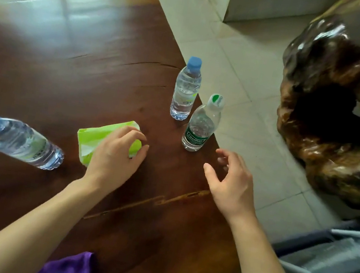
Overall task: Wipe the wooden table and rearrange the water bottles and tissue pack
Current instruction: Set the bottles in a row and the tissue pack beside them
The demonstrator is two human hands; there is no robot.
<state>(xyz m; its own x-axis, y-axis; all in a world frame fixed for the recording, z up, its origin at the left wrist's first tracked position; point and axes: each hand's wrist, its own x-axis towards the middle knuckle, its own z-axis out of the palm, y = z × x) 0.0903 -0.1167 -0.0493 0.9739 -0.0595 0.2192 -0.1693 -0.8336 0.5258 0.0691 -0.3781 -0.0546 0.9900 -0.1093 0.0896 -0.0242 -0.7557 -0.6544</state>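
A dark wooden table (70, 69) fills most of the head view. My left hand (115, 156) rests on a green tissue pack (99, 136) near the table's middle, fingers curled over its right end. My right hand (230, 183) hovers open above the table's right edge, holding nothing. Just beyond it stands a water bottle with a green label and white cap (201, 125). A blue-capped bottle (186, 89) stands upright behind that one. Another blue-capped bottle (17, 140) stands at the left, leaning in the wide-angle view.
A purple cloth (71, 271) lies at the table's near edge. A glossy carved wooden stump seat (337, 111) stands on the tiled floor to the right. Grey metal bars and a dark frame (330, 271) sit at the lower right.
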